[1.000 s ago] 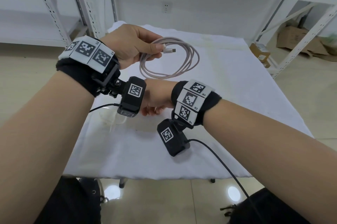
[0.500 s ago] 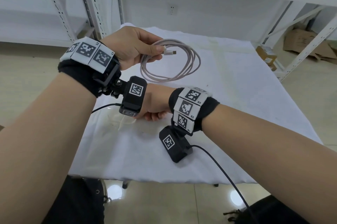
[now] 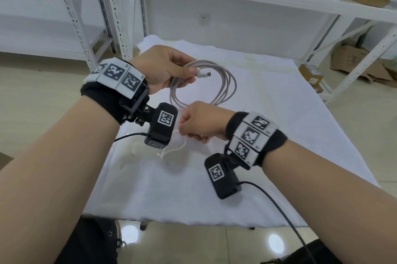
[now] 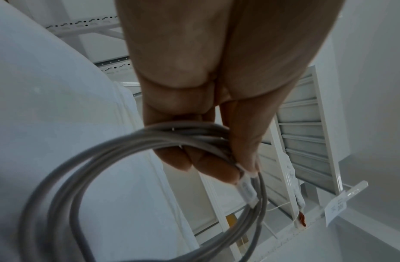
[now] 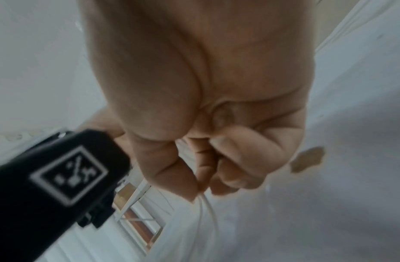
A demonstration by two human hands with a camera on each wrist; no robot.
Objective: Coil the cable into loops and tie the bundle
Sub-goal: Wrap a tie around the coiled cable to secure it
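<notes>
The left hand (image 3: 160, 70) is gripping the coiled cable (image 3: 225, 89) above the white-covered table (image 3: 279, 135), fingers curled round the gathered strands and thumb pressing the white plug (image 3: 202, 74) against them; the loops are hanging out to the right of that hand, clear of the cloth. In the left wrist view the strands (image 4: 127, 147) are crossing under the fingertips (image 4: 219, 170), with the plug (image 4: 247, 190) poking out just past them.

Just below and to the right, the right hand (image 3: 199, 121) is clenched, pinching a thin white string (image 3: 171, 152) between thumb and fingers; its tail is trailing down from the fist towards the cloth. The right wrist view shows the string (image 5: 203, 203) leaving the pinch, though blurred.

What could go wrong, as I judge it — the left hand is holding everything at one spot only, so if that grip is eased while the string is being passed round, the springy loops could fan open or the plug end could slip free. The string is thin and limp, so it could slide out of the pinch or snag on the left wrist camera (image 3: 162, 126), which is sitting right beside the fist.

Counted: one cable, wound into roughly three or four loops — the strands overlap, so the exact number is unclear; one plug showing, the other hidden; one string; two hands.
</notes>
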